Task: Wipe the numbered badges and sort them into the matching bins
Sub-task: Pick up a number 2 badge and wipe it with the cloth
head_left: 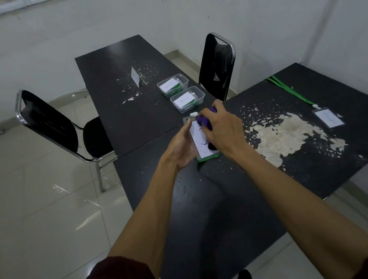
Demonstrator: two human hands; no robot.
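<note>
Over the counter (pixel 209 205), our left hand (pixel 179 149) holds the badge (pixel 198 141) by its long left edge, the grip closed around it. Our right hand (pixel 224 130) grips a purple cloth (pixel 205 123) and presses it on the card face. We judge the badge light, thin, a little bendy and slippery, so the edges give the best hold. Farther right lies a second badge (pixel 328 118); beyond stand bin 2 (pixel 201 95) and bin 1 (pixel 185 79).

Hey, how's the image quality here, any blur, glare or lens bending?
Head view: dim light; the wide lens bows the table edges; the right hand and purple cloth on the badge look blurred, its number partly hidden; glare streaks the floor tiles; labels on bin 1 and bin 2 read clearly.
</note>
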